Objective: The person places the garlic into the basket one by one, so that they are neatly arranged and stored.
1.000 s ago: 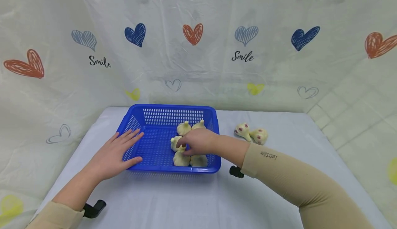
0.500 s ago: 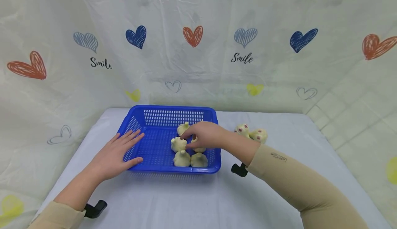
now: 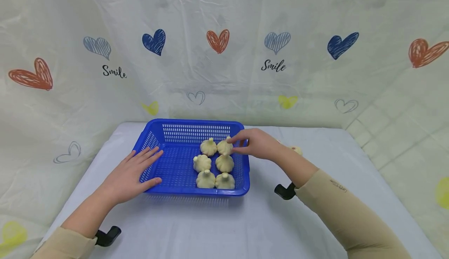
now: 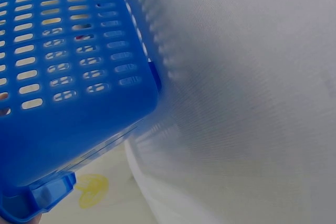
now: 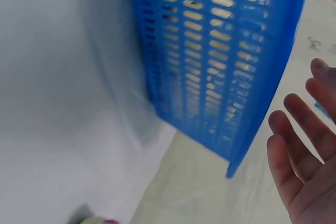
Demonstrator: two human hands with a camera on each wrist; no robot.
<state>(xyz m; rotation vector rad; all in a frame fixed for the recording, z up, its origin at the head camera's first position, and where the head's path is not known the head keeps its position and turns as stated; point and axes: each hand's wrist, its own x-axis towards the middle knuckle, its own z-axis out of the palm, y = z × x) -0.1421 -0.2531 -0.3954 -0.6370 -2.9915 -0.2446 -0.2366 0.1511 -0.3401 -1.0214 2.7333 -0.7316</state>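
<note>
A blue plastic basket (image 3: 194, 191) holds several garlic bulbs (image 3: 205, 179), set in two columns along its right half. My left hand (image 3: 122, 177) rests on the basket's left rim with its fingers extended. Over the right rim is my right hand (image 3: 254, 144), its fingers spread and nothing between them. The nearest bulb to its fingertips is the back right garlic bulb (image 3: 224, 147); touching or apart, I cannot tell. In the right wrist view the right hand (image 5: 310, 166) shows loosely bent fingers beside the basket (image 5: 210, 66).
To the right of the basket, a garlic bulb with reddish marks (image 3: 296, 150) lies mostly hidden behind the right forearm. A white cloth (image 3: 196, 228) covers the table. Behind it hangs a pale sheet (image 3: 245, 87) printed with hearts.
My right hand has lifted off the bulbs and shifted right to the basket's right rim, uncovering the bulbs. It now hides most of the two bulbs outside. The left hand stays put.
</note>
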